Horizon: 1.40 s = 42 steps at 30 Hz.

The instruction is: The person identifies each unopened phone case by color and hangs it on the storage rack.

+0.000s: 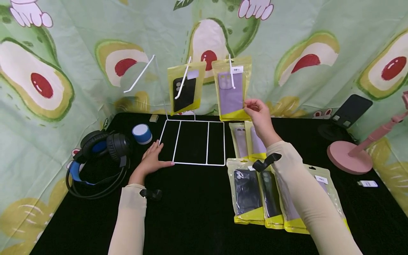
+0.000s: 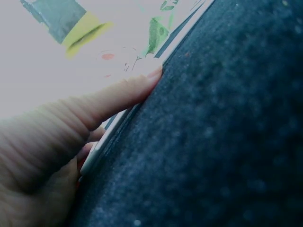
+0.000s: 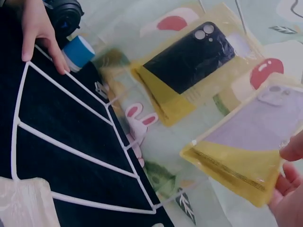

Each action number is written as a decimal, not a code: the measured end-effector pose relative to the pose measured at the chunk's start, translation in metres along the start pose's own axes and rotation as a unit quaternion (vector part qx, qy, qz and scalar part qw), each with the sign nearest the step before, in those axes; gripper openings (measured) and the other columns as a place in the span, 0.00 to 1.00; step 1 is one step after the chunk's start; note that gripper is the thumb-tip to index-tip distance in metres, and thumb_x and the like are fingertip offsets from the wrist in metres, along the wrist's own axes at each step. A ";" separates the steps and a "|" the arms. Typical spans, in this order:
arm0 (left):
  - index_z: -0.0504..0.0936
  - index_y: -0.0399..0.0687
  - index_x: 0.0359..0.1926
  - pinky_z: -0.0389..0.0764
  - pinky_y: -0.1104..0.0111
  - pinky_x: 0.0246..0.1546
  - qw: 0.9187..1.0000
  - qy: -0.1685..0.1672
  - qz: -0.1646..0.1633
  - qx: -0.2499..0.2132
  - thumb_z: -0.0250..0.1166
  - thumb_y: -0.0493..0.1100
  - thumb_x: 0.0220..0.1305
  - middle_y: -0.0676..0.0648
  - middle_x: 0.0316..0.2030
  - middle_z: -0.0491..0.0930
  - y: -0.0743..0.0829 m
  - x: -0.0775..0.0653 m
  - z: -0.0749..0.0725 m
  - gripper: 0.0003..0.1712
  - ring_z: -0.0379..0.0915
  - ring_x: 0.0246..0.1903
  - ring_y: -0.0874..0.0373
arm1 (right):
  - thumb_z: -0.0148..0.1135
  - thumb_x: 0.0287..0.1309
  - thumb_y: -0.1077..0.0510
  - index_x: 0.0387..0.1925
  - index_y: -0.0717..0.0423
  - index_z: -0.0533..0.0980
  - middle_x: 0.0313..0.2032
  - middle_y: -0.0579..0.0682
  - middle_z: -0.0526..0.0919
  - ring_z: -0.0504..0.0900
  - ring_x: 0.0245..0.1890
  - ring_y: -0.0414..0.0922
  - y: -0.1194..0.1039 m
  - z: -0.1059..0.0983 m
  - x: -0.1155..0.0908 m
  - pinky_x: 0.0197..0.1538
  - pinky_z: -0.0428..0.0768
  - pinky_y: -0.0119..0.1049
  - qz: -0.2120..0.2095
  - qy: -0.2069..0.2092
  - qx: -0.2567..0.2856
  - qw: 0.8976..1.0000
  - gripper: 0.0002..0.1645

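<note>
A white wire display rack [image 1: 199, 164] stands on the black cloth, with three prongs sticking out from its upper part. From the right prong hangs a yellow-edged bag holding a purple phone case [image 1: 230, 97]. My right hand [image 1: 259, 118] pinches this bag at its lower right edge, thumb in front in the right wrist view. A bagged black phone case [image 1: 184, 95] hangs on the middle prong, and the left prong [image 1: 139, 74] carries nothing. My left hand [image 1: 150, 162] rests with spread fingers on the rack's front left corner, its thumb [image 2: 128, 92] along the front bar.
Several more bagged phone cases [image 1: 247, 194] lie at the right, partly under my right forearm. Headphones [image 1: 118, 145] and a blue-and-white cylinder [image 1: 142, 134] sit left of the rack. At the far right are a pink stand [image 1: 349, 157], a black phone holder [image 1: 352, 109] and a USB stick [image 1: 368, 183].
</note>
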<state>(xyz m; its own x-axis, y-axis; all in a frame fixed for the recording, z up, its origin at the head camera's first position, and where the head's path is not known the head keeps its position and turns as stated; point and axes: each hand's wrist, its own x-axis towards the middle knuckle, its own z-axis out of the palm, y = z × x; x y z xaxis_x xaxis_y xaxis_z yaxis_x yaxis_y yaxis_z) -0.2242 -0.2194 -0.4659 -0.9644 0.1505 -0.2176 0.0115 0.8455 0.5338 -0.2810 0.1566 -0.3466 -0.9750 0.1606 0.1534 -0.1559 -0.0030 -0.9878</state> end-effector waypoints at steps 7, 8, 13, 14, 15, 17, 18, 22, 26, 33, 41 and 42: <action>0.47 0.37 0.73 0.33 0.44 0.67 1.000 0.002 0.007 -0.004 0.69 0.63 0.51 0.37 0.73 0.34 -0.001 0.000 0.001 0.61 0.27 0.72 0.40 | 0.57 0.58 0.71 0.40 0.62 0.73 0.36 0.43 0.73 0.76 0.35 0.34 0.013 -0.027 -0.007 0.43 0.76 0.25 0.055 0.005 -0.029 0.998 0.08; 0.47 0.37 0.73 0.33 0.44 0.67 1.000 0.002 0.008 -0.005 0.69 0.63 0.51 0.37 0.73 0.34 -0.001 0.000 0.001 0.61 0.27 0.72 0.40 | 0.58 0.58 0.71 0.39 0.61 0.74 0.36 0.43 0.74 0.77 0.35 0.35 0.016 -0.032 -0.008 0.42 0.77 0.24 0.060 0.009 -0.029 0.998 0.07; 0.47 0.37 0.73 0.34 0.44 0.67 1.000 -0.001 0.007 -0.007 0.69 0.63 0.50 0.37 0.74 0.33 -0.002 0.000 0.001 0.61 0.26 0.72 0.41 | 0.58 0.59 0.69 0.35 0.53 0.74 0.36 0.44 0.73 0.76 0.35 0.35 0.030 -0.063 -0.018 0.40 0.78 0.23 0.078 0.013 -0.067 0.995 0.08; 0.47 0.37 0.73 0.34 0.44 0.68 1.000 0.000 0.006 -0.007 0.69 0.63 0.50 0.38 0.74 0.33 -0.002 0.000 0.001 0.61 0.26 0.72 0.41 | 0.58 0.60 0.68 0.37 0.54 0.73 0.36 0.44 0.73 0.75 0.35 0.36 0.033 -0.070 -0.020 0.41 0.78 0.23 0.082 0.012 -0.078 0.994 0.07; 0.47 0.38 0.73 0.34 0.44 0.68 1.000 0.000 0.006 -0.008 0.69 0.63 0.50 0.38 0.74 0.33 -0.002 0.000 0.001 0.61 0.26 0.72 0.41 | 0.57 0.60 0.66 0.38 0.54 0.73 0.37 0.45 0.72 0.74 0.35 0.36 0.035 -0.076 -0.022 0.41 0.78 0.22 0.086 0.012 -0.089 0.992 0.06; 0.47 0.37 0.73 0.34 0.44 0.67 1.000 0.001 0.010 -0.009 0.69 0.63 0.50 0.37 0.74 0.34 -0.002 0.000 0.001 0.61 0.26 0.72 0.41 | 0.57 0.62 0.64 0.42 0.59 0.72 0.38 0.45 0.71 0.73 0.37 0.36 0.040 -0.089 -0.026 0.42 0.77 0.22 0.095 0.013 -0.111 0.989 0.07; 0.47 0.37 0.73 0.34 0.44 0.67 1.000 0.001 0.011 -0.010 0.69 0.63 0.50 0.37 0.74 0.34 -0.002 0.000 0.001 0.61 0.26 0.72 0.41 | 0.56 0.62 0.63 0.45 0.61 0.72 0.38 0.46 0.71 0.73 0.38 0.37 0.042 -0.095 -0.028 0.43 0.77 0.22 0.101 0.013 -0.122 0.987 0.10; 0.47 0.37 0.73 0.34 0.44 0.67 1.000 0.001 0.014 -0.009 0.69 0.63 0.51 0.37 0.73 0.34 -0.002 0.000 0.000 0.61 0.26 0.72 0.41 | 0.54 0.65 0.60 0.54 0.67 0.67 0.41 0.46 0.70 0.72 0.45 0.45 0.048 -0.116 -0.036 0.53 0.76 0.31 0.126 0.008 -0.172 0.977 0.19; 0.47 0.37 0.73 0.34 0.43 0.67 1.000 0.002 0.011 -0.009 0.69 0.63 0.51 0.37 0.73 0.34 -0.001 0.000 0.000 0.61 0.26 0.72 0.40 | 0.52 0.67 0.59 0.58 0.68 0.65 0.44 0.49 0.69 0.72 0.50 0.52 0.053 -0.131 -0.041 0.57 0.74 0.37 0.146 -0.007 -0.205 0.968 0.23; 0.47 0.36 0.73 0.33 0.43 0.67 1.000 0.001 0.006 -0.008 0.68 0.62 0.51 0.37 0.73 0.33 0.002 0.000 0.000 0.61 0.26 0.72 0.40 | 0.51 0.67 0.59 0.63 0.69 0.59 0.54 0.64 0.65 0.68 0.52 0.57 0.060 -0.132 -0.043 0.60 0.70 0.48 0.179 -0.064 -0.248 0.950 0.28; 0.46 0.38 0.73 0.33 0.44 0.67 1.000 -0.006 0.000 -0.006 0.68 0.63 0.51 0.37 0.74 0.32 0.002 0.000 0.000 0.60 0.25 0.72 0.41 | 0.56 0.63 0.58 0.67 0.68 0.51 0.62 0.73 0.56 0.60 0.59 0.65 0.066 -0.124 -0.034 0.63 0.60 0.60 0.188 -0.130 -0.317 0.920 0.38; 0.46 0.38 0.73 0.33 0.44 0.67 1.000 -0.007 -0.001 -0.007 0.68 0.63 0.52 0.37 0.73 0.32 0.002 -0.001 0.000 0.60 0.25 0.72 0.40 | 0.57 0.62 0.57 0.67 0.67 0.50 0.62 0.73 0.55 0.59 0.59 0.65 0.066 -0.123 -0.033 0.63 0.59 0.60 0.188 -0.138 -0.325 0.917 0.39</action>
<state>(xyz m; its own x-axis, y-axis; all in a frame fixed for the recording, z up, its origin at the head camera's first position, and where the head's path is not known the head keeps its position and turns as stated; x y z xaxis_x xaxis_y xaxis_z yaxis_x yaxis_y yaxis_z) -0.2236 -0.2177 -0.4648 -0.9608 0.1565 -0.2290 0.0068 0.8389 0.5443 -0.2400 0.2729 -0.4208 -0.9576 0.0123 -0.2877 0.2381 0.5956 -0.7672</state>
